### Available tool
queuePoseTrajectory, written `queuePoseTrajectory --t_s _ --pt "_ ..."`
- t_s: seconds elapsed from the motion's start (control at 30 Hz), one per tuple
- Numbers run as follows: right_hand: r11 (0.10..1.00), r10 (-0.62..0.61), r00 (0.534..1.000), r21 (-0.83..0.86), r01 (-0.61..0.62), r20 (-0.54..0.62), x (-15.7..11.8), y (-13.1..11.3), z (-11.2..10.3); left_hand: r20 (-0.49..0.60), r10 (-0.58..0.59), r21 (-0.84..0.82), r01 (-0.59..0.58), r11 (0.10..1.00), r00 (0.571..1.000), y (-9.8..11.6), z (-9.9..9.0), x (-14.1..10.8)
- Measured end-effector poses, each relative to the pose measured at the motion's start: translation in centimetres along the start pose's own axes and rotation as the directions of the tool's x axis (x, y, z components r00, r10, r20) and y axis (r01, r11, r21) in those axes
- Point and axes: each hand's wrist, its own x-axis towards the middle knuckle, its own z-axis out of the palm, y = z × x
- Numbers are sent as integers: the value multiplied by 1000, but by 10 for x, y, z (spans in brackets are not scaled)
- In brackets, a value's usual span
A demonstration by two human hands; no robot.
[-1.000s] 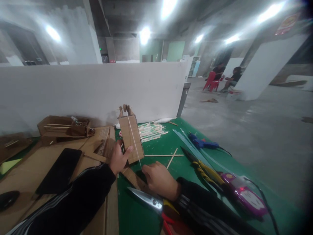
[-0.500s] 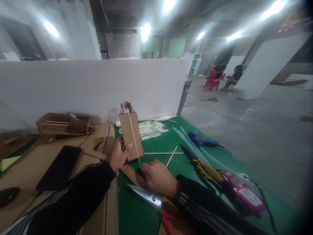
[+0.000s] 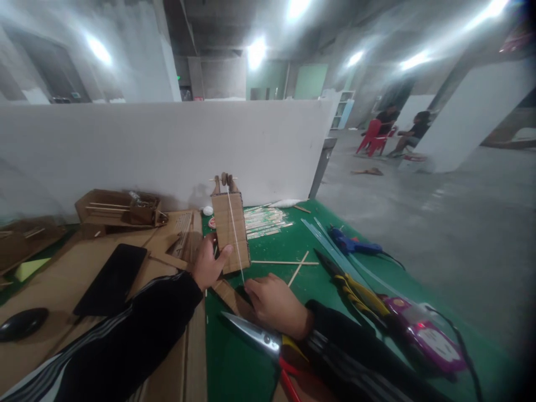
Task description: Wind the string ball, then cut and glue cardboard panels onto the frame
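Right hand [image 3: 278, 306] pinching a string [image 3: 233, 215], left hand [image 3: 210, 264] clamped on a cardboard box [image 3: 225, 231].

Right fingertips are closed together just below the box's bottom edge; from them the string runs up and slightly left, roughly along the box's long axis, to brown discs [image 3: 226, 179] at its top. The left hand is nearer the box, its thumb on the lower front face. Scissors [image 3: 264, 340] lie near the right wrist.

From my head
Looking forward and down — my left hand [image 3: 208, 263] and right hand [image 3: 277, 304] near, the green table [image 3: 228, 363] under them, grey floor [image 3: 419, 223] far off.
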Motion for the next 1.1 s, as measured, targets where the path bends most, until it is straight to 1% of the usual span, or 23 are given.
queuePoseTrajectory --t_s 0.27,0.47,0.77,0.97,1.1 --pt "1000 13 1000 -1 -13 -26 0 0 1 -17 67 19 -67 998 998 3 0 -2" --pt "999 44 997 -10 -44 -63 2 -1 2 -28 113 24 -112 993 993 5 1 -4" --pt "991 134 982 -1 -135 -136 2 1 3 -26 136 46 -135 990 990 4 -1 -4" --pt "986 165 971 31 -162 -171 1 -1 0 5 156 49 -156 987 988 7 -3 -4" --pt "986 167 972 54 -160 -163 0 -2 -3 5 157 49 -157 986 988 9 -6 -4"
